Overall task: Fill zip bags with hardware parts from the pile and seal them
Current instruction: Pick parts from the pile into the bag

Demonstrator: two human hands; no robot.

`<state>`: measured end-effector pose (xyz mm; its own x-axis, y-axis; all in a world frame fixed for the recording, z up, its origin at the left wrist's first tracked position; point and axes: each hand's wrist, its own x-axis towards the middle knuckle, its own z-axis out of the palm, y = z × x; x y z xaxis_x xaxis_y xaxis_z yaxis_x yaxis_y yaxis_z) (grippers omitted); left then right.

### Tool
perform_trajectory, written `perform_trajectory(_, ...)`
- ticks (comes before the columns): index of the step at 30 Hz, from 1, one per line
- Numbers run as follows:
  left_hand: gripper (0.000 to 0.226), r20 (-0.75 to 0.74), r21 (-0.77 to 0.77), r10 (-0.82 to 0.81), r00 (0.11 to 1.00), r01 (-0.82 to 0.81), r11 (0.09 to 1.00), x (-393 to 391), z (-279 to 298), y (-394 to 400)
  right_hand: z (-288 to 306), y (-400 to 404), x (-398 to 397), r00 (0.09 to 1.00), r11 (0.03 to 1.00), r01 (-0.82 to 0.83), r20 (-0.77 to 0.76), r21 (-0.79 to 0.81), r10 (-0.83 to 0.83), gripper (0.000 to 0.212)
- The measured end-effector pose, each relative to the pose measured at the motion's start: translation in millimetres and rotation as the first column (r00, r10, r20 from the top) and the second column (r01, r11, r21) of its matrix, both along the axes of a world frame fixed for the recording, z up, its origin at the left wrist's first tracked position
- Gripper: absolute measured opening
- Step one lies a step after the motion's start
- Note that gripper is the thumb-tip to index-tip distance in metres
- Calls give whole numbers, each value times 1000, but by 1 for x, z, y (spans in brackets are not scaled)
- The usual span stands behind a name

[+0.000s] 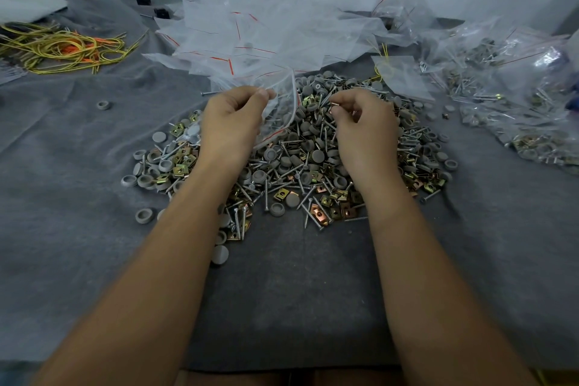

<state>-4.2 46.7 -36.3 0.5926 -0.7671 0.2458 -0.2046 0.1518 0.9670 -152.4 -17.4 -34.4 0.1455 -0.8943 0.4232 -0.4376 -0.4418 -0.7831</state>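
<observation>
A pile of hardware parts point(300, 166) lies mid-table: grey round caps, silver screws and brass clip nuts. My left hand point(232, 122) grips a clear zip bag point(282, 110) by its mouth, holding it upright over the pile's left side; a few parts show inside it. My right hand point(363, 122) hovers over the pile to the right of the bag, fingers curled, pinching a small brass-coloured part point(334, 103) at its fingertips.
A heap of empty zip bags with red seal lines point(263, 37) lies behind the pile. Filled bags point(513, 97) are stacked at the right. Yellow and orange ties point(62, 47) lie far left. Grey cloth point(78, 166) covers the table; loose caps dot it.
</observation>
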Motion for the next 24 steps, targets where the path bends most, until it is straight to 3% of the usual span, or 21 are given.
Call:
perform_trajectory(5, 20, -4, 1, -9, 1000, 9, 1000, 0, 0, 0, 7, 10, 1, 970, 991, -124, 203, -54, 132, 20)
perform_trajectory(10, 16, 15, -9, -33, 999, 33, 999, -1, 0, -1, 3, 19, 11, 964, 980, -106, 222, -170, 143, 11)
perform_trajectory(15, 13, 118, -31, -133, 984, 137, 990, -7, 3, 3, -3, 21, 18, 979, 940, -176, 46, -292, 197, 9)
perform_trajectory(24, 12, 173, -100, -156, 972, 175, 979, -12, 10, 9, -11, 17, 22, 974, 940, -181, -185, -290, 130, 17)
